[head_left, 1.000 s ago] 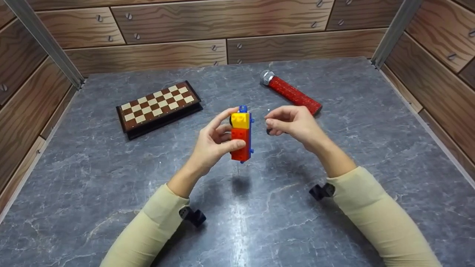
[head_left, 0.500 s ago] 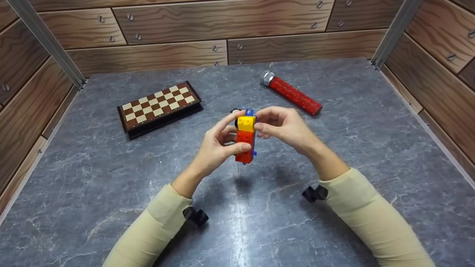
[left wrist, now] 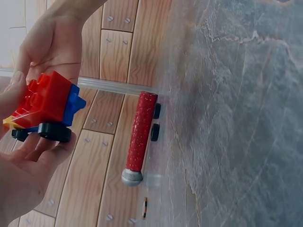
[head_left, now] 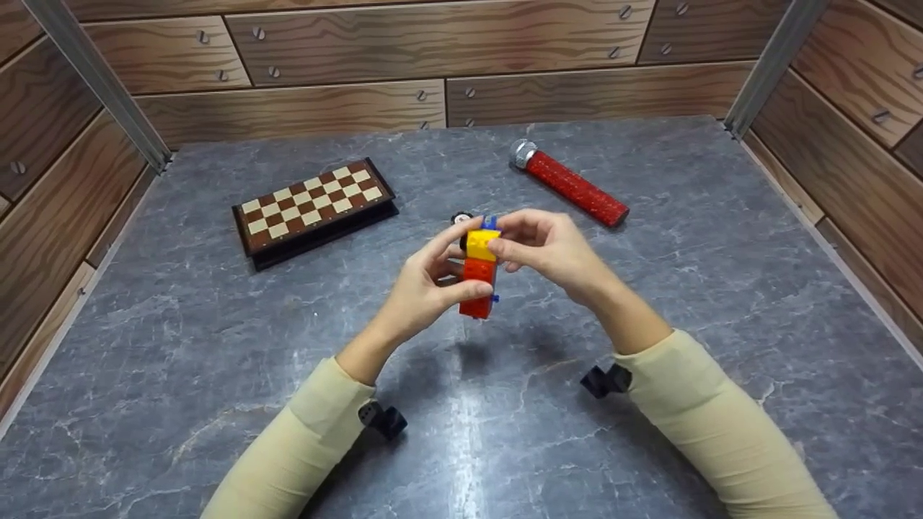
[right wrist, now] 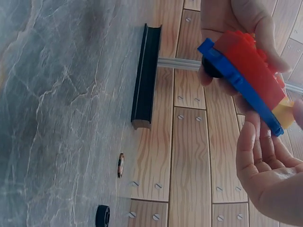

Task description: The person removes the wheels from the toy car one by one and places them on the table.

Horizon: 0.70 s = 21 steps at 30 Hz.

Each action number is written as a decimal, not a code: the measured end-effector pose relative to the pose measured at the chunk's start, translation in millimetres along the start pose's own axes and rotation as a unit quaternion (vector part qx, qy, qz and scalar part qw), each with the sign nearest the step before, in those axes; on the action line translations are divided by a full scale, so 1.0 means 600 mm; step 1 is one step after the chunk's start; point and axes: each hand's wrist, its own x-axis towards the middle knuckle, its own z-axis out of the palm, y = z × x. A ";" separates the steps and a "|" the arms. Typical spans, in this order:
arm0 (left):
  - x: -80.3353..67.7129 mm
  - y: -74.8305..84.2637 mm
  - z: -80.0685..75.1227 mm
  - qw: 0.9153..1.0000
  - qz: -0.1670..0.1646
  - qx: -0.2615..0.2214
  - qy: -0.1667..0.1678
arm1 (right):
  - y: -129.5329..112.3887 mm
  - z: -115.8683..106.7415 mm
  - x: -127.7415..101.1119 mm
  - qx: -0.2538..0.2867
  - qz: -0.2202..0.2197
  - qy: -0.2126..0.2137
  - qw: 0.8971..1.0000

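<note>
Hands grip toy brick car above table.

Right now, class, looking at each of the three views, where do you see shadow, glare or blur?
Head view: sharp, with soft shadows on the table beneath the toy car and both arms, and a pale sheen down the middle. Left wrist view: the left hand is close and soft, overexposed at the top left corner. Right wrist view: the right hand is blurred, the chessboard dark but clear.
</note>
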 end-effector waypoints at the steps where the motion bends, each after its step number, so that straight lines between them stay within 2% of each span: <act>1: 0.000 -0.001 0.000 1.000 0.002 0.002 -0.001 | 0.001 0.000 0.000 0.002 0.002 0.000 1.000; 5: 0.000 -0.002 0.000 1.000 0.012 0.003 0.001 | 0.001 0.001 -0.002 0.013 -0.003 0.003 1.000; 12: 0.001 -0.007 -0.003 0.999 0.010 -0.027 0.020 | 0.001 0.005 -0.007 0.033 -0.047 0.035 0.998; 16: 0.001 -0.029 -0.010 0.999 0.000 -0.032 0.031 | 0.002 0.003 -0.009 0.063 -0.072 0.051 0.994; 21: 0.001 -0.052 -0.018 0.998 -0.016 -0.047 0.043 | 0.002 -0.004 -0.010 0.116 -0.103 0.089 0.984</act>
